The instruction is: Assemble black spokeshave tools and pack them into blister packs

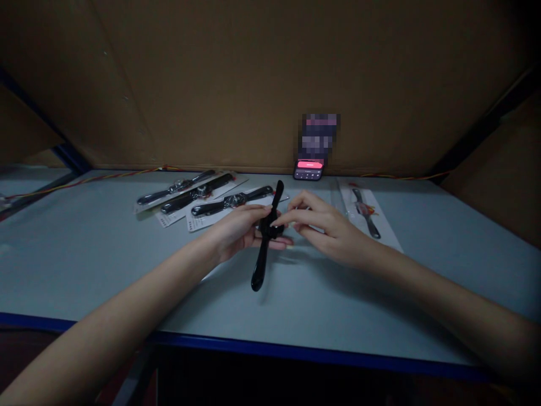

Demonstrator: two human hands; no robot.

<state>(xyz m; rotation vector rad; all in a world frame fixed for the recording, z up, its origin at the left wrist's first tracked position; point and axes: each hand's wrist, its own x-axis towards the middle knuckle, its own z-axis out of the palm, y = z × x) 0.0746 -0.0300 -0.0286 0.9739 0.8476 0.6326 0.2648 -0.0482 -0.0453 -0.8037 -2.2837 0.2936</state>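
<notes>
A black two-handled spokeshave (260, 266) is held above the table, tilted, with one handle toward me and the other pointing away. My left hand (236, 231) grips it at the middle, thumb on top and fingers beneath. From the other side my right hand (332, 228) reaches in, fingers bent, with the fingertips at the spokeshave's middle part. What exactly those fingertips pinch there is too small and dark to make out. Behind my left hand lie several carded spokeshaves (232, 200) in clear packaging.
Right of my right hand, another pack (367, 213) shows a dark spokeshave on a white card. A phone (310, 169) with a lit screen leans on the cardboard back wall (211, 84). Red and yellow wires (114, 176) run along the rear of the grey table (338, 316).
</notes>
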